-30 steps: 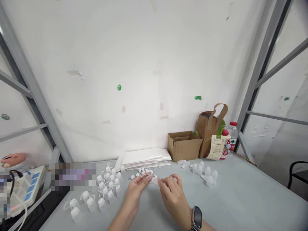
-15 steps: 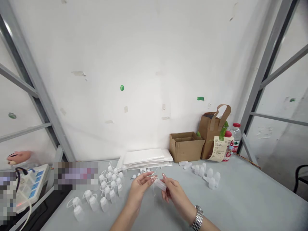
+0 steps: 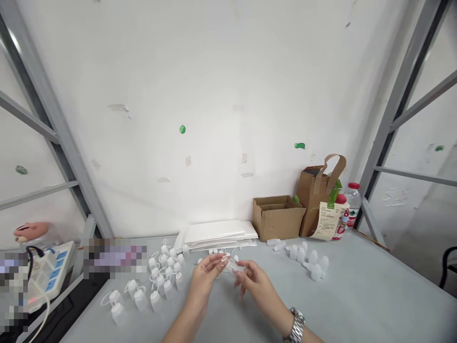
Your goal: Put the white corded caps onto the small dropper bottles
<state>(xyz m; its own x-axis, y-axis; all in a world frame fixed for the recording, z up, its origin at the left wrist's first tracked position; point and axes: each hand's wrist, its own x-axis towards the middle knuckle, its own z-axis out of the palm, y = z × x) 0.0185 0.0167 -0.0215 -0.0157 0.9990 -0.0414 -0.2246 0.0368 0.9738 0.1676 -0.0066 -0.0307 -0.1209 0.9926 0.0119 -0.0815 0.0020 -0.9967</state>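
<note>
In the head view, my left hand pinches the neck end of a small translucent squeeze bottle, over the middle of the table. A thin white strap and a small white tip cap show beside the bottle. My right hand, with a metal watch on the wrist, has its thumb and fingers closed at the bottle's right side; what lies between them is blurred. To the left stand several capped bottles with looped straps. Behind my left hand lie some small white caps, partly hidden.
Several uncapped bottles lie or stand at the right. Along the wall are a stack of white sheets, a cardboard box, a paper bag and a water bottle. A power strip lies at far left.
The small bottle has turned and shifted left between my hands. My right fingers have slid off its body and moved slightly left. The view has shifted a little.
</note>
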